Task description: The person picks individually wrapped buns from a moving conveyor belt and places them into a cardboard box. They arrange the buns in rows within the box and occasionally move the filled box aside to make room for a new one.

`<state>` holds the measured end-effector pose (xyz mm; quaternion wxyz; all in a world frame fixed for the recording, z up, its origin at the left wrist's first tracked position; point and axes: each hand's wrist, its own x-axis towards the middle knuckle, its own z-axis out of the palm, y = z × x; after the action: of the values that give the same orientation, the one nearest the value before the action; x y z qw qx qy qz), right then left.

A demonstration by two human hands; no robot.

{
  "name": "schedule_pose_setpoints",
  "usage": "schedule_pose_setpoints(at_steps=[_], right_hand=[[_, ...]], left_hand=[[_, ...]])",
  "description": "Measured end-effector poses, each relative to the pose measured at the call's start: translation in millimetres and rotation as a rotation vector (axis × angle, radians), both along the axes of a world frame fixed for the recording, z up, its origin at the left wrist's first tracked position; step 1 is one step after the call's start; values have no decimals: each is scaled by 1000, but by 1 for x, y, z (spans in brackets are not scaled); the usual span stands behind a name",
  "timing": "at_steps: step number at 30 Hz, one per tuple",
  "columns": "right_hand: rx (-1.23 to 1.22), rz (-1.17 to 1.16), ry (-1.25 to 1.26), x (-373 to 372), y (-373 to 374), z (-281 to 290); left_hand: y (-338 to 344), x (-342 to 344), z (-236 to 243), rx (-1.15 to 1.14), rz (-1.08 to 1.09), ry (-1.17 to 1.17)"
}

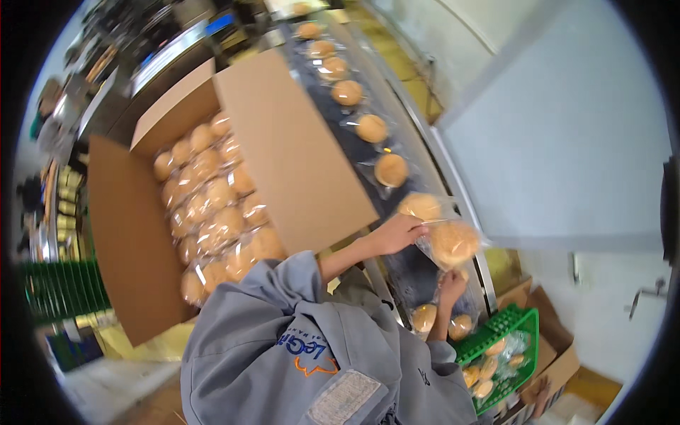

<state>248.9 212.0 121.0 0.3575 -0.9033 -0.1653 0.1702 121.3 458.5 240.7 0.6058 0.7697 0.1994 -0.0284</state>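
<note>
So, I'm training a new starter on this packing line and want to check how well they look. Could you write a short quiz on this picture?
1. Which hand is nearer the cardboard box?
2. True or false: all the flaps of the box are folded shut.
3. Fill in: the basket at lower right is coloured ____.

Key:
1. The left hand, which holds a wrapped bun by its clear wrapping; the right hand is farther from the box.
2. False: flaps stand open, and the packed buns inside show.
3. Green.
</note>
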Motion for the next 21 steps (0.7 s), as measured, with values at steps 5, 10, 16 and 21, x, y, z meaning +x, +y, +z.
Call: schedule_pose_setpoints(at_steps=[5,10,16,21], right_hand=[[517,130,371,-122,121,140],[613,455,799,-276,233,210],[393,1155,96,-441,311,146],[-11,1433,-252,-470,283,80]], left_hand=[[21,-214,100,-213,701,-291],[29,-419,146,44,1369,-259],[25,-556,68,505,1506,338],[-13,-593,-10,608,1147,654]])
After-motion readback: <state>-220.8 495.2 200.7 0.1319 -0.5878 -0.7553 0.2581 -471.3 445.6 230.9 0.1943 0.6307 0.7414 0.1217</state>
